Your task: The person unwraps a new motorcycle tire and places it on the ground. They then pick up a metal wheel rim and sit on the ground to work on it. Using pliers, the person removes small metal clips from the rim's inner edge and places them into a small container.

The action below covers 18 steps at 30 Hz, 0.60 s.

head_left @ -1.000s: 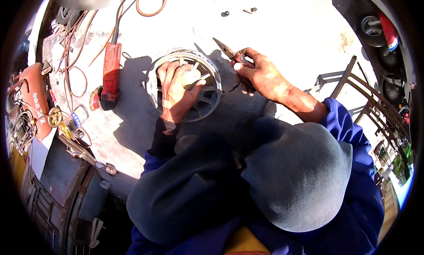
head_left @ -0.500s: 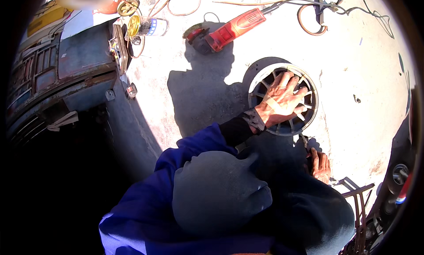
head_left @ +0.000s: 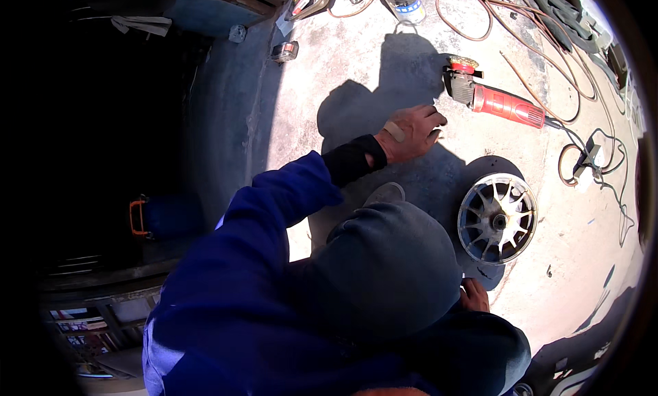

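Observation:
My left hand [head_left: 411,133] is lifted off the wheel, over the shaded concrete to its upper left. Its fingers are loosely bent and apart, and nothing shows in them. A light plaster crosses the back of that hand. The spoked metal wheel [head_left: 500,222] lies flat on the ground at the right, its hub bare. Beyond my left hand lies a red angle grinder [head_left: 507,106] with a round brush head on its end. My right hand [head_left: 474,296] is just below the wheel, half hidden behind my knee. Its fingers are curled; what they hold is hidden.
A clear jar [head_left: 409,10] with a yellow top stands at the far side. A small red-and-grey box [head_left: 284,51] sits by the shadow's edge. Hoses [head_left: 582,87] and a power cable [head_left: 620,183] run along the right. A blue container [head_left: 171,218] with an orange handle stands in darkness.
My left hand has come off the wheel's spokes and moved left. The view has turned leftward, so the wheel and grinder appear further right. My right hand is more hidden.

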Each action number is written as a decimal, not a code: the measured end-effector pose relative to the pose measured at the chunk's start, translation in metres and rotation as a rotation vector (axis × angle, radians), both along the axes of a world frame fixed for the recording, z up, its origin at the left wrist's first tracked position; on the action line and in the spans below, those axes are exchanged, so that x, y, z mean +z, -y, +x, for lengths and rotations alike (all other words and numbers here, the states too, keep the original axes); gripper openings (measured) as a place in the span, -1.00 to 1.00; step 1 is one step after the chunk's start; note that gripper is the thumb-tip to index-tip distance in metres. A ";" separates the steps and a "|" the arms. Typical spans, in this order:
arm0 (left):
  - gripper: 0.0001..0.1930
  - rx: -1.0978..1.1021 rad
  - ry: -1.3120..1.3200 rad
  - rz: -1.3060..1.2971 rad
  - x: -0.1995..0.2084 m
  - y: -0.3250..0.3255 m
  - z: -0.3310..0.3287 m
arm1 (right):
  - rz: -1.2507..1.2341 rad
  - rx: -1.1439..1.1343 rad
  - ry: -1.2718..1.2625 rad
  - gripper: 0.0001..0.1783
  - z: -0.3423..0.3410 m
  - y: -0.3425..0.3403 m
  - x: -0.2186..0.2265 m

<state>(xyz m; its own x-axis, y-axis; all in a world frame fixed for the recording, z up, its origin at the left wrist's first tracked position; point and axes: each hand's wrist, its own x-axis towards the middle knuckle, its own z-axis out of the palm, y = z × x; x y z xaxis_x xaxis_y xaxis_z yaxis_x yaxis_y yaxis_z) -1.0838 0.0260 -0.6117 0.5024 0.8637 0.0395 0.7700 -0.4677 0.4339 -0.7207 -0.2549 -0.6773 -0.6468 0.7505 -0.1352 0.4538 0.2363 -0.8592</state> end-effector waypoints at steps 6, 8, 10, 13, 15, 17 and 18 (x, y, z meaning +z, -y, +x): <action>-0.52 0.652 -0.046 -0.067 -0.034 -0.051 -0.161 | 0.201 0.042 0.153 -0.83 0.045 -0.082 0.088; -0.42 0.840 -0.010 -0.191 -0.054 -0.071 -0.219 | 0.407 -0.070 0.243 -0.85 0.049 -0.111 0.103; -0.36 0.907 -0.002 -0.099 -0.065 -0.094 -0.250 | 0.475 -0.203 0.267 -0.84 0.037 -0.129 0.128; -0.30 0.930 -0.098 0.000 -0.071 -0.127 -0.274 | 0.556 -0.062 0.352 -0.82 0.006 -0.162 0.161; -0.21 0.941 -0.087 0.041 -0.071 -0.148 -0.292 | 0.519 0.094 0.364 -0.82 -0.030 -0.193 0.178; -0.14 0.990 -0.099 0.075 -0.068 -0.171 -0.295 | 0.531 0.222 0.402 -0.74 -0.070 -0.228 0.181; -0.07 0.980 -0.117 0.069 -0.065 -0.182 -0.301 | 0.528 0.253 0.400 -0.72 -0.089 -0.245 0.170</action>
